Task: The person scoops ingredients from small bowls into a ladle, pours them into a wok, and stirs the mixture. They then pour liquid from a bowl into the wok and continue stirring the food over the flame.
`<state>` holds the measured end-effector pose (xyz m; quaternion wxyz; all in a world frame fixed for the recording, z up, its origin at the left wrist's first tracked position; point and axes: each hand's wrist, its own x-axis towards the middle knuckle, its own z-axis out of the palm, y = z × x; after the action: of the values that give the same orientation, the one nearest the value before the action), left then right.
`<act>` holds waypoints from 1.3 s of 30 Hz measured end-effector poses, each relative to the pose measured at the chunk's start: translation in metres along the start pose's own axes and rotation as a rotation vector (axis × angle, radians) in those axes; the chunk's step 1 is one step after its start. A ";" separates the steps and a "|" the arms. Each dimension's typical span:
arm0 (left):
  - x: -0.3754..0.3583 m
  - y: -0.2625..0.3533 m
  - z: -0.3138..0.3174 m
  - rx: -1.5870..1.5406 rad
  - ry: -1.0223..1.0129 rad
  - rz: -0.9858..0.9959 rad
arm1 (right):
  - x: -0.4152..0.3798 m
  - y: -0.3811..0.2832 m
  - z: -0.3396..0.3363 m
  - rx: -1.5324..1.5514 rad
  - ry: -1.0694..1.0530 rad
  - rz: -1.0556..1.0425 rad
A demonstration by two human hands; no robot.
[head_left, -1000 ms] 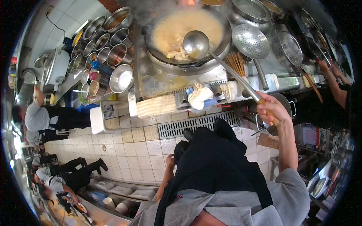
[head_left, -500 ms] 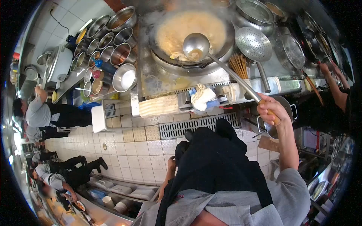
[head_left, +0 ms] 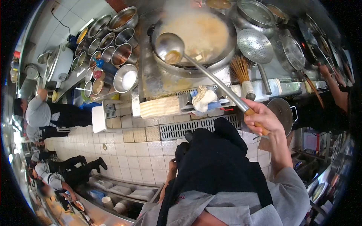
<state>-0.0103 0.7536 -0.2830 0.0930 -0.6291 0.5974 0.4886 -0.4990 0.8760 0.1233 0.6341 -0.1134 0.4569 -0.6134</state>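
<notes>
My right hand is wrapped round the wooden end of a long-handled ladle. The ladle's bowl is over the left part of a large wok, with some liquid in it. Cloudy broth steams in the wok, with pale pieces near the front. Down by my left side, close to the dark apron, hangs my left hand; its fingers are small and partly hidden.
A perforated skimmer and a bamboo brush lie right of the wok. Several metal containers stand left. A folded towel and a crumpled cloth lie along the stove's front edge. Co-workers stand at left; another person's arm reaches in at right.
My right hand has moved left and slightly down. The ladle's bowl has shifted left across the wok and now holds liquid. My left hand stays by my side.
</notes>
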 end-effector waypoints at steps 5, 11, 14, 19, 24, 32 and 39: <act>-0.002 0.005 0.000 -0.062 0.018 -0.013 | 0.007 0.008 0.001 -0.110 0.076 -0.051; 0.008 -0.016 0.011 -0.271 0.031 -0.085 | 0.002 0.006 -0.016 -0.068 0.290 -0.082; 0.021 -0.037 0.015 -0.076 0.036 -0.045 | 0.009 0.003 -0.016 -0.067 0.334 -0.116; 0.008 -0.012 0.006 0.101 0.066 0.020 | 0.021 0.008 -0.022 -0.087 0.376 -0.131; -0.011 0.038 -0.011 -0.134 0.010 0.030 | 0.021 0.009 -0.026 0.114 0.337 -0.089; 0.002 0.018 -0.001 -0.181 -0.018 -0.032 | 0.025 0.005 -0.029 0.145 0.245 -0.059; -0.025 0.045 -0.010 -0.179 0.000 -0.087 | 0.020 0.008 -0.022 0.085 0.244 0.003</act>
<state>-0.0382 0.7507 -0.2388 0.0576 -0.6601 0.5234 0.5357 -0.5127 0.8693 0.0970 0.5788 -0.0102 0.5045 -0.6406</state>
